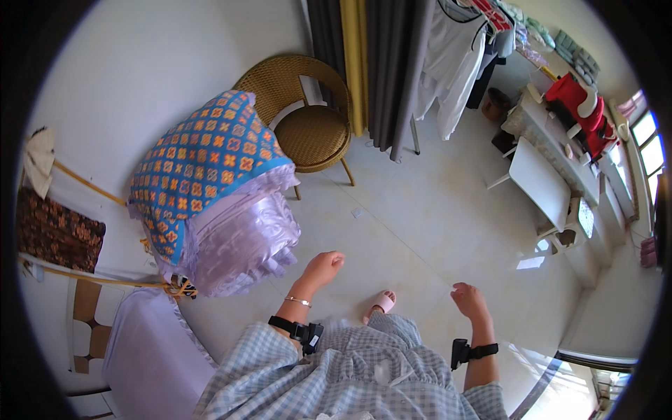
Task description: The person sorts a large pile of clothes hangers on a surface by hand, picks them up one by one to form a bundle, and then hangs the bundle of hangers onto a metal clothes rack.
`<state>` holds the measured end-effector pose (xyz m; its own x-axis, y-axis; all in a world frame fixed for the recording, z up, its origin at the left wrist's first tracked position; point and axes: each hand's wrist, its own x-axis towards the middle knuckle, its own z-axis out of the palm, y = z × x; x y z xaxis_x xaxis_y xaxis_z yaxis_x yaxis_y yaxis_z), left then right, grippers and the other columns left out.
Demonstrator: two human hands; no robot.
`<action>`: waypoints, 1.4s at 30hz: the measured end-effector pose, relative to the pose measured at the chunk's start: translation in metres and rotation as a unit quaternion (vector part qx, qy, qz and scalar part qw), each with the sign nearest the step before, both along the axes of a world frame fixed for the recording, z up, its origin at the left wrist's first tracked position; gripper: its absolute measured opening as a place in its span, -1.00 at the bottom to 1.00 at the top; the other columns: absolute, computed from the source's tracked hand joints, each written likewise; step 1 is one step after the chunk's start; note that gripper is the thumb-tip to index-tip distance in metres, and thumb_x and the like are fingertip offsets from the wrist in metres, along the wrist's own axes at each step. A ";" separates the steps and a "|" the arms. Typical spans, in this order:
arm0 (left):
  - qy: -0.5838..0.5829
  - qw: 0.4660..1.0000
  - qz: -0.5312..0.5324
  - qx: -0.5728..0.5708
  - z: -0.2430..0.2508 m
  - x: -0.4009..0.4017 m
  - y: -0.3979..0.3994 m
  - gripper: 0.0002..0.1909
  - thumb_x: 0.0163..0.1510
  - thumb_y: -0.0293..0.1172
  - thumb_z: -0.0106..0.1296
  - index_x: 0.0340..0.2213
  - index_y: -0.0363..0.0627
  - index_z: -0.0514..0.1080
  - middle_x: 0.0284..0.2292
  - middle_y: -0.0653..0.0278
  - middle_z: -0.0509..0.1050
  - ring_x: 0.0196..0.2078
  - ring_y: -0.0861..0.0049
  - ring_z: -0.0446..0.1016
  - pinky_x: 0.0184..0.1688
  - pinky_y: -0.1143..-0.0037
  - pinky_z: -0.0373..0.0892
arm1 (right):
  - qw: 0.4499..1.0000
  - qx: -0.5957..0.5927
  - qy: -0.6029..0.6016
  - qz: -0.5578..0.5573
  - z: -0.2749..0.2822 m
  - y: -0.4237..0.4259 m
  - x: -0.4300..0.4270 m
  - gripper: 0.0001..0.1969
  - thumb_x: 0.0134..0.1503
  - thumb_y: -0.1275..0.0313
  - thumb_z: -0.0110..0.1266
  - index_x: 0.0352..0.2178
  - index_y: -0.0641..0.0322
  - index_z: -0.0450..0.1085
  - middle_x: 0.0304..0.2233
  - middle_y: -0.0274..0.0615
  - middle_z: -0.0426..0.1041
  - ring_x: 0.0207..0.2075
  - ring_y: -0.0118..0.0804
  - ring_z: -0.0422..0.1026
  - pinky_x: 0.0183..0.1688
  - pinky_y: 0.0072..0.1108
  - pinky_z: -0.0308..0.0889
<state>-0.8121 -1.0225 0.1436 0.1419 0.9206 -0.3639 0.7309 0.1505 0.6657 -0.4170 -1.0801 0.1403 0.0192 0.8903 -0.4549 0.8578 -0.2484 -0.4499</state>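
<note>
My left hand [322,266], fingers loosely curled, hangs over the tiled floor [399,210] with nothing seen in it. To its left stands a bulky thing under a shiny lilac cover [247,236], topped with a blue cloth [210,152] patterned with orange and red flowers. My right hand [470,299] is raised over the floor at the right, fingers bent, and no object shows in it. Neither hand touches anything. A black strap with a small device sits on each forearm, and a bracelet is on the left wrist. One foot in a pink slipper [386,301] shows between the hands.
A woven wicker chair [315,136] stands behind the covered thing, beside grey and yellow curtains [388,73]. White clothes [451,63] hang on a rack. At the right are a small white table [541,184] and a cluttered long table. A lilac-covered bed [152,357] lies at lower left.
</note>
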 end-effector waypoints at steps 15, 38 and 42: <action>-0.036 0.998 -0.008 -0.060 -0.090 0.071 0.275 -0.75 -0.01 -0.32 -0.09 -0.29 -0.15 0.40 -0.43 0.16 0.47 -0.38 0.40 0.45 -0.33 0.48 0.34 | 0.998 -0.066 0.010 -0.019 -0.062 0.269 0.057 -0.73 -0.06 0.30 -0.03 -0.31 0.14 0.36 -0.41 -0.13 0.44 -0.30 -0.11 0.39 -0.27 -0.40 0.29; -0.027 0.998 -0.043 0.048 -0.328 0.177 0.650 -0.34 -0.06 -0.53 -0.09 0.08 -0.06 -0.06 -0.30 0.16 0.42 -0.46 0.59 0.39 -0.32 0.58 0.32 | 0.965 -0.132 0.104 -0.203 -0.282 0.467 0.040 -0.76 -0.06 0.35 -0.05 -0.34 0.23 0.38 -0.45 -0.08 0.44 -0.41 -0.15 0.43 -0.34 -0.47 0.32; 0.030 0.997 -0.064 0.022 -0.405 0.187 0.654 -0.34 -0.07 -0.53 -0.10 0.07 -0.04 -0.04 -0.28 0.19 0.41 -0.47 0.59 0.37 -0.33 0.59 0.31 | 0.958 -0.163 0.097 -0.216 -0.351 0.483 0.064 -0.79 -0.06 0.41 -0.06 -0.35 0.21 0.39 -0.45 -0.10 0.45 -0.41 -0.17 0.43 -0.34 -0.47 0.32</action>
